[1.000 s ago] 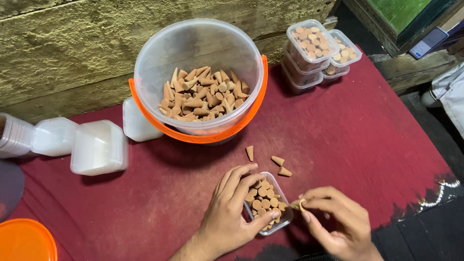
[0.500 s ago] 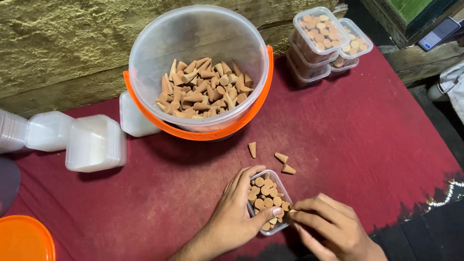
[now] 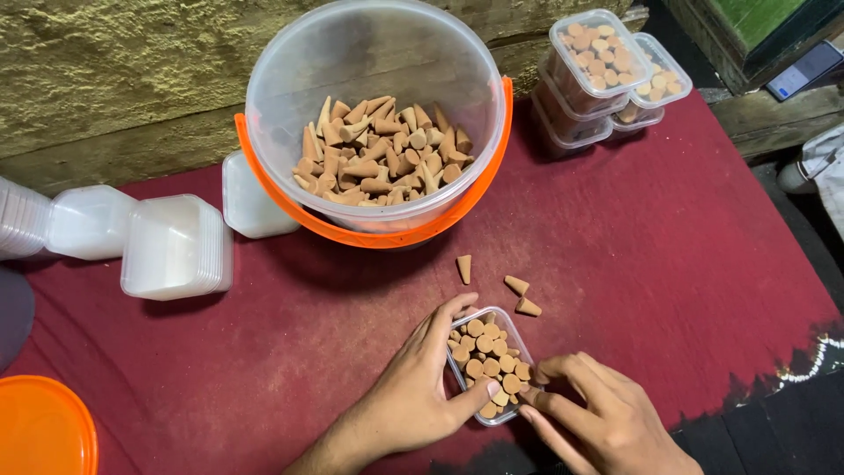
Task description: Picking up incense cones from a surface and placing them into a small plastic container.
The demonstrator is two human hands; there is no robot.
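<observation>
Small hand-packing workshop: red cloth-covered table (image 3: pixel 668 264) against rough wall (image 3: pixel 114 70); bucket (image 3: pixel 374 114) of loose cones (image 3: pixel 382 154); stacked empty tubs (image 3: pixel 176 246); filled, lidded tubs (image 3: pixel 598 70).

Clear glossy plastic tub (image 3: pixel 489 365) w/ matt clay-like cones (image 3: pixel 525 307); glossy plastic bucket (image 3: pixel 374 70); red matt cloth (image 3: pixel 668 264); rough wall (image 3: pixel 105 79).

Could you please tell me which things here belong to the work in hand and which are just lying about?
In use:
left hand and right hand at the small clear box of cones
three loose cones
bucket of cones

Lying about:
filled lidded boxes
stacks of empty boxes
orange lid
</observation>
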